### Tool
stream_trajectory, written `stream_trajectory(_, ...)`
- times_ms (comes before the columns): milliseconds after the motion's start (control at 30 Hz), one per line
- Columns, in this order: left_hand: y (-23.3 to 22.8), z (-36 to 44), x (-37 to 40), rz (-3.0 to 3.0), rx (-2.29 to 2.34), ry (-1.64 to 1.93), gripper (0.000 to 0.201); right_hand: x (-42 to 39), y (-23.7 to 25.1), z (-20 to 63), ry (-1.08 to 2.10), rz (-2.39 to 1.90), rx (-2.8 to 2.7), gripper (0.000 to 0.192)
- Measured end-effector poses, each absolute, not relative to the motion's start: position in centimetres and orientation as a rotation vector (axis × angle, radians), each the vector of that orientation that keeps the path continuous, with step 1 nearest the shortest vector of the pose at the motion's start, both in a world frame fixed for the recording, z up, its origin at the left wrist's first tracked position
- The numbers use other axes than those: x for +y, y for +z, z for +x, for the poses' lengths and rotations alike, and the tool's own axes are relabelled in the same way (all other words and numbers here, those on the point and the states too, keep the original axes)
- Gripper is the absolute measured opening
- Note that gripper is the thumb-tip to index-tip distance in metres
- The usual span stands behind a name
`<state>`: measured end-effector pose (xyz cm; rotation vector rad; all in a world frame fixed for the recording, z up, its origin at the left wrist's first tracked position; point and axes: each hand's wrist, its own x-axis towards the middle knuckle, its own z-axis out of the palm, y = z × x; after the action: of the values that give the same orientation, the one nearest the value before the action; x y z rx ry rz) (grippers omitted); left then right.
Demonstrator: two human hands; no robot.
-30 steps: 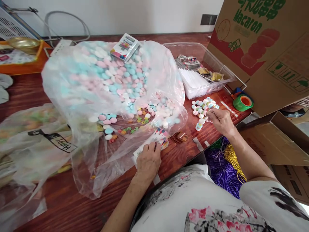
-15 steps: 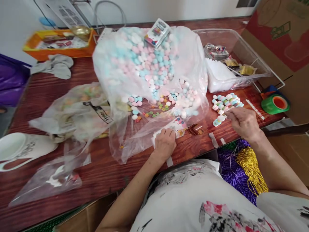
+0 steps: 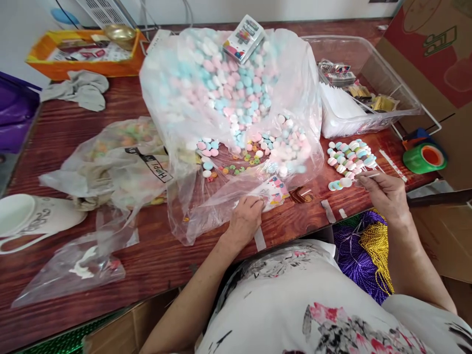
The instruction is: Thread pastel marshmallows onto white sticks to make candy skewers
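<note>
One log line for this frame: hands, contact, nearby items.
left hand: flat on printed card | right hand: pinching white stick | beside: candy skewers, big candy bag

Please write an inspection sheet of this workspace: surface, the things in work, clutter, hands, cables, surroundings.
Surface: red-brown wooden table, crowded.
Job's things: skewered candy sticks lying in a group; big clear bag of pastel candies; printed small packet.
Clutter: green tape roll, clear plastic tray, white mug, grey cloth, orange tray.
Hands: left hand rests on the packet; right hand pinches a thin stick.
Cables: loops by the back wall.
Surroundings: cardboard box, purple and gold bead strings.
</note>
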<state>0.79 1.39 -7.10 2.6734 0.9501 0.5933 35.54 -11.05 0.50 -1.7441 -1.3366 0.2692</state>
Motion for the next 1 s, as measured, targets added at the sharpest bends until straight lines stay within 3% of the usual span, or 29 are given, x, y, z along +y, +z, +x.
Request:
stream_trajectory(267,-5.9,0.2,2.8,2.042,1.022,0.752,0.020,-11.5,3.5,29.3,0.182,-1.307,-0.907,0.005)
stream_trajectory(467,-5.0,0.6,1.6,1.861,0.998,0.810,0.028,-8.9,2.8,25.5,0.292,-1.216,-0.924,0.013)
stream_trajectory(1000,-5.9,-0.5,1.1,2.546,0.555,0.961,0.015,-8.3,0.6,25.8,0.474,-1.307,-0.879,0.011)
